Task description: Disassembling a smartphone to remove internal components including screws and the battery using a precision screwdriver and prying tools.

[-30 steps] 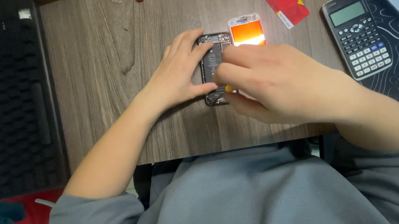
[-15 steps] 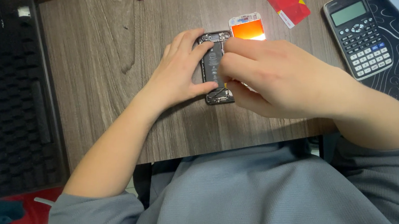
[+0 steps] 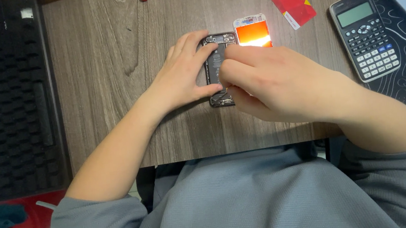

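While left hand clamped opened phone body flat on tabletop, right hand pinched shut over its lower half; pinched item hidden. Detached screen lay just beyond grip. Risk judged: slip toward screen could strain any joining cable, scatter small parts.

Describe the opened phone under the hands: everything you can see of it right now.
The opened phone lies flat on the wooden desk, long axis running away from the person, its dark insides facing up. A black battery fills the middle, with small metal parts and connectors at the top and bottom ends. The left hand steadies its left edge, fingers curled over the top. The right hand covers its right side, fingertips pressed at the middle. Its lifted screen, glowing orange, lies alongside on the right.
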